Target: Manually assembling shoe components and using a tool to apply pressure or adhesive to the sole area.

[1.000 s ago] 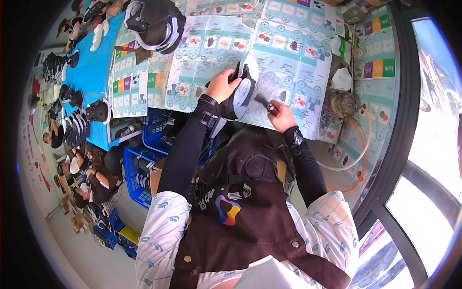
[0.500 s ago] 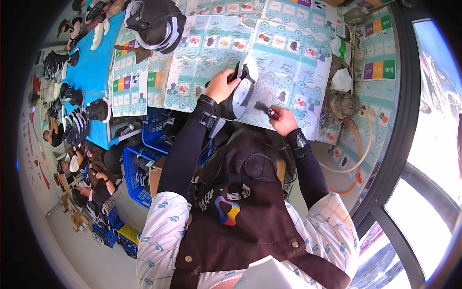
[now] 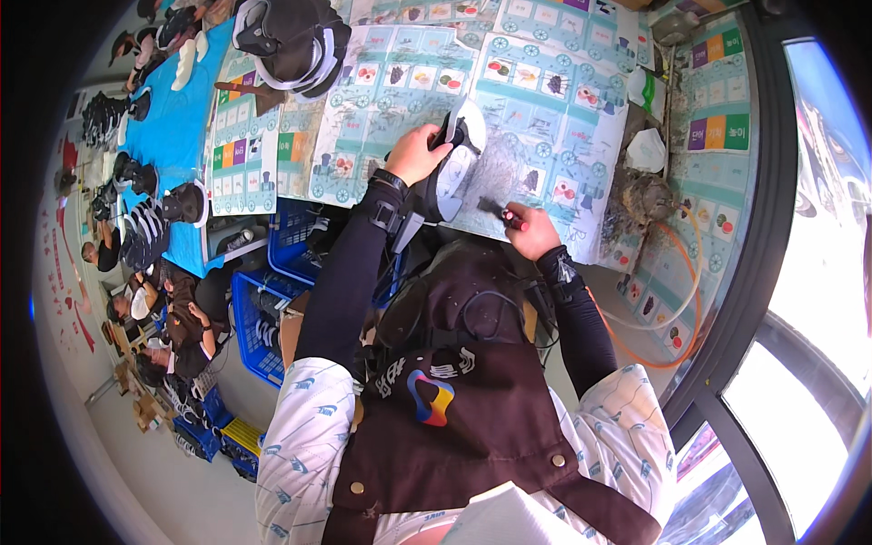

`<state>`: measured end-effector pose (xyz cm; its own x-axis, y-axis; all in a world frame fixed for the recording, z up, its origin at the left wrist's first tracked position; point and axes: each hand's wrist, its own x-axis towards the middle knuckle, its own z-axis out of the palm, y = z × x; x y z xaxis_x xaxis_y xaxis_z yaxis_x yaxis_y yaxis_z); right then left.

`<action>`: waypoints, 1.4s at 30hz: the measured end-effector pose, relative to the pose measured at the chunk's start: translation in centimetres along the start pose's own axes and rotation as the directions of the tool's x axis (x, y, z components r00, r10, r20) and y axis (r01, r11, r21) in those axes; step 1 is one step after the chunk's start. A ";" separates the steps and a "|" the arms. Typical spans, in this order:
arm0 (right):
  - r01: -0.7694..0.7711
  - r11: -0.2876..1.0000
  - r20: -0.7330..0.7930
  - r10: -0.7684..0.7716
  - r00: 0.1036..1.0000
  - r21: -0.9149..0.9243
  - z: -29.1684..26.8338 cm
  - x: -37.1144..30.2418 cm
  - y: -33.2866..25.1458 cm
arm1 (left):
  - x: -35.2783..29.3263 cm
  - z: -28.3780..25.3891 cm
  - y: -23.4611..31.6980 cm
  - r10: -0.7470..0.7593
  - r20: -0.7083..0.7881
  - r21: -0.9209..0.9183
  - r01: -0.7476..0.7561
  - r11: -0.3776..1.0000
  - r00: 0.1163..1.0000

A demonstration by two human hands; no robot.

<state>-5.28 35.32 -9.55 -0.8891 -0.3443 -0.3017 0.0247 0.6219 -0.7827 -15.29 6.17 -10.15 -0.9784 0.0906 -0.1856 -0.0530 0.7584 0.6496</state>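
Over scuffed patterned sheets (image 3: 563, 145) | held shoe (image 3: 449, 189), brush (image 3: 491, 206) | blue-covered table (image 3: 168, 118) left

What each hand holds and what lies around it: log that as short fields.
Left hand: gripping a black-and-white shoe
Right hand: holding a red-handled brush, bristles toward the shoe
Work surface: printed sheets
Beyond, to the left: dark-and-white footwear
Far left: blue-covered table
Right side: orange hose

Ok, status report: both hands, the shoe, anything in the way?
Left hand gripping the shoe. Right hand holding the brush, clear of the shoe. Nothing standing between shoe and brush.
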 end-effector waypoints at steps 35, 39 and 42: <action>0.016 0.998 -0.106 -0.010 0.994 0.062 0.8 3.8 -3.2 | -0.5 -5.1 7.9 0.265 -0.203 0.171 -0.233 0.957 0.942; 0.066 0.997 -0.079 -0.062 0.995 0.038 2.1 3.6 -3.0 | -1.1 -5.1 7.9 0.229 -0.206 0.175 -0.194 0.965 0.951; 0.025 0.996 -0.077 -0.019 0.997 0.083 2.2 3.5 -2.8 | -1.0 -5.1 8.0 0.251 -0.207 0.175 -0.217 0.960 0.946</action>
<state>-7.46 30.85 -9.57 -0.9220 -0.3005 -0.2442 0.0403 0.5530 -0.8322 -15.71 8.92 -1.01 -0.9798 0.1427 0.1403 0.1963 0.8214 0.5355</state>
